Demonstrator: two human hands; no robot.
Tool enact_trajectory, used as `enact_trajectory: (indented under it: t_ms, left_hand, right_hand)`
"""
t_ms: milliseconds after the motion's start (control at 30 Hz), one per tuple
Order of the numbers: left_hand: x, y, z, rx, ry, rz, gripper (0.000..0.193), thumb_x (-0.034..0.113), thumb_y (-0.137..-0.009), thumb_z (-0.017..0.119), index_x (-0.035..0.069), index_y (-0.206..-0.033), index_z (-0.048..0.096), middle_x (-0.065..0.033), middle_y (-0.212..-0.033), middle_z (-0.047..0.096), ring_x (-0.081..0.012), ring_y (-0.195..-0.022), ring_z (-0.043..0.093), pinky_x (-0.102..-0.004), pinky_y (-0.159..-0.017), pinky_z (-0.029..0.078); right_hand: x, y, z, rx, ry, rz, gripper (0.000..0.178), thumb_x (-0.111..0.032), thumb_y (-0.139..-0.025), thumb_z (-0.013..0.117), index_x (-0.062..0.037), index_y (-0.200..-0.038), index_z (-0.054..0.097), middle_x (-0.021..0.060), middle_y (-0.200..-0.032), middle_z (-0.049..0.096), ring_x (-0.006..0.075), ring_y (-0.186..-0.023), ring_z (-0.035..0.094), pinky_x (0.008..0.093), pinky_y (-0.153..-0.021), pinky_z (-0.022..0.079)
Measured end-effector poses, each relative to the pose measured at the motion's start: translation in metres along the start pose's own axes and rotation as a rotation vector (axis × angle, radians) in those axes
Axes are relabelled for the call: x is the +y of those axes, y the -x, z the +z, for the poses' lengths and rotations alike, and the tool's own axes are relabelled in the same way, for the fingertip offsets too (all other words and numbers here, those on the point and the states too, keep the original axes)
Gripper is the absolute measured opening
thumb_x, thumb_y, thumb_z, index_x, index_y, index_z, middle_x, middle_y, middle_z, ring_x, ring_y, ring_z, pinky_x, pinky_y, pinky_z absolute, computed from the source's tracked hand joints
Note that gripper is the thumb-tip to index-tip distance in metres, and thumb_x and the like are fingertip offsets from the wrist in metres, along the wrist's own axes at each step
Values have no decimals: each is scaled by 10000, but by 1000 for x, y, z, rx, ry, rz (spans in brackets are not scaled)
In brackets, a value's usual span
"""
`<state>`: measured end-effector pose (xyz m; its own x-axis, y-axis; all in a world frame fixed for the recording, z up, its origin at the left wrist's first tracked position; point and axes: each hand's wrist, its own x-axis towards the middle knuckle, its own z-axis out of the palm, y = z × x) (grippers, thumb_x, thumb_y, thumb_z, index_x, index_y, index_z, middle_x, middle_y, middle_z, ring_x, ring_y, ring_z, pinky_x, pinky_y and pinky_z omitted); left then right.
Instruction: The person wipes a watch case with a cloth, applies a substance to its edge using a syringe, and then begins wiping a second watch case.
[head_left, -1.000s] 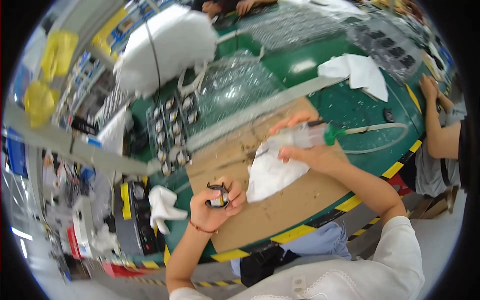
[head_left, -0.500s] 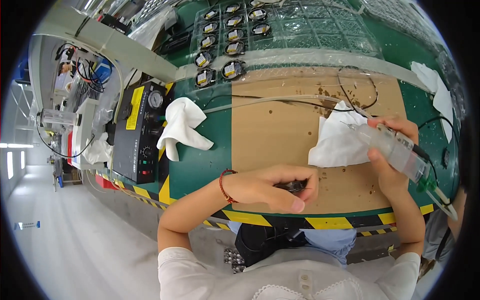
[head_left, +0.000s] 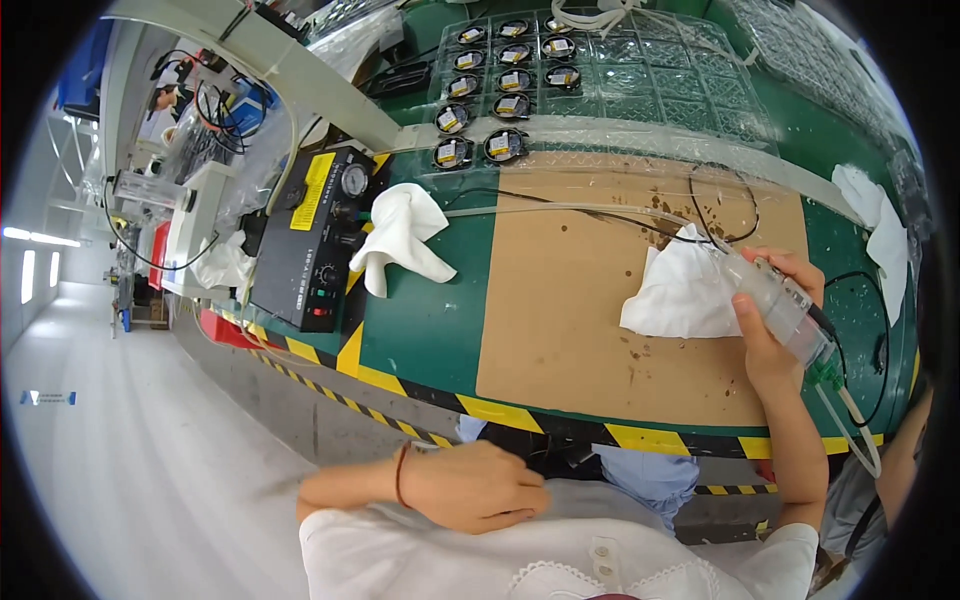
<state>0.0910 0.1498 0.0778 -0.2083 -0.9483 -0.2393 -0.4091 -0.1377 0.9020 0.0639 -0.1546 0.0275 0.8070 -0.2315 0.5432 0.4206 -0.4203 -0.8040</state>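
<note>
My right hand [head_left: 772, 325] grips a clear dispensing syringe [head_left: 782, 308] with a green end fitting and a tube trailing from it. The syringe's front end points up and left over a white cloth [head_left: 680, 290] on the brown cardboard sheet [head_left: 560, 300]. Closer to my body, off the bench edge, my left hand [head_left: 475, 487] is closed with its back to the view. The curled fingers hide whatever may be in it.
A black dispenser control box [head_left: 310, 245] with a gauge stands at left beside a crumpled white cloth [head_left: 402, 235]. Behind the cardboard lies a clear compartment tray [head_left: 620, 75] with several round black parts [head_left: 505, 145]. A thin tube and black cable cross the cardboard.
My left hand has drawn back from above the cardboard toward my body, and the dark part seen in it is now hidden. My right hand keeps the syringe over the cloth. The view has shifted.
</note>
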Motion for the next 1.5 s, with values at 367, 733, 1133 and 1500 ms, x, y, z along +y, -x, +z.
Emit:
enact_trajectory:
  t_ms: [367, 733, 1133, 1500]
  left_hand:
    - [-49, -33, 130, 79, 6, -95, 172, 224, -807, 463, 63, -861, 490, -101, -836, 541, -276, -789, 577, -353, -595, 477]
    - [-40, -65, 129, 37, -216, -77, 159, 201, -807, 459, 62, -823, 535, -101, -712, 584, -266, -645, 611, -344, -492, 477]
    - [-52, -99, 128, 106, 242, 192, 286, 240, -731, 537, -36, -659, 520, -210, -604, 515, -358, -604, 534, -401, -514, 373]
    - [-71, -62, 128, -100, 704, 306, 365, 262, -778, 554, -102, -800, 546, -247, -731, 573, -300, -655, 546, -355, -567, 422]
  right_hand:
    - [6, 1, 6, 72, 21, 18, 417, 38, -718, 638, -41, -1060, 414, 131, -1054, 543, 196, -1003, 518, 304, -873, 400]
    - [-2, 2, 2, 79, 122, 76, 358, 21, -751, 614, -36, -1051, 428, 120, -1066, 543, 191, -1008, 505, 289, -895, 377]
    - [4, 3, -1, 76, 168, 55, 325, 17, -763, 603, -25, -1040, 440, 129, -1073, 546, 199, -1014, 510, 298, -900, 378]
    - [1, 4, 0, 57, 253, 122, 314, 18, -786, 572, -32, -1060, 428, 134, -1086, 533, 199, -1025, 498, 303, -924, 358]
